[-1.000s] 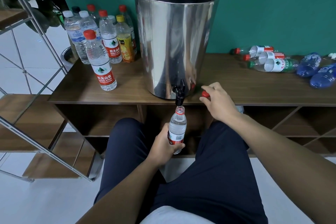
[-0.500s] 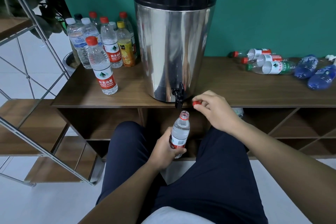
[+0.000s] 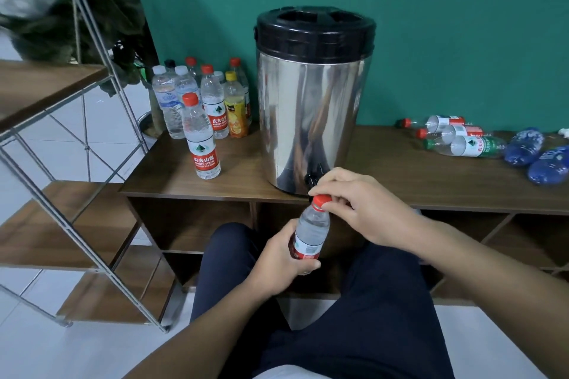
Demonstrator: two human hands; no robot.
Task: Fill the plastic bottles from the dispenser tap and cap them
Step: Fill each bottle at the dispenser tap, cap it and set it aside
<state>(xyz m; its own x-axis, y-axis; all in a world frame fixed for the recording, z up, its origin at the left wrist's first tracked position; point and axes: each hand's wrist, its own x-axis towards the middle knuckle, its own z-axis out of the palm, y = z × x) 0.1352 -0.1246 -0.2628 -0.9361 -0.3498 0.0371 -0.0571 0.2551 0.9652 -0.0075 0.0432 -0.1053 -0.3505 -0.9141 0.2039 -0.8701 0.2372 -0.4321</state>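
My left hand (image 3: 281, 258) grips a clear plastic bottle (image 3: 312, 229) with a red label, tilted slightly right, just below the black tap (image 3: 314, 175) of a steel dispenser (image 3: 311, 108) with a black lid. The bottle holds water. My right hand (image 3: 363, 206) pinches the red cap (image 3: 321, 200) that sits on the bottle's neck. Both hands are in front of the wooden shelf top (image 3: 172, 172), above my lap.
Several capped upright bottles (image 3: 201, 132) stand left of the dispenser. Several bottles lie on their sides at the right (image 3: 462, 140), two of them blue (image 3: 535, 152). A metal-framed shelf unit (image 3: 92, 169) stands at the left. Open cubbies run under the shelf top.
The bottle came down away from the tap. My right hand brought the red cap from the shelf edge onto the bottle's neck. The camera view tilted upward.
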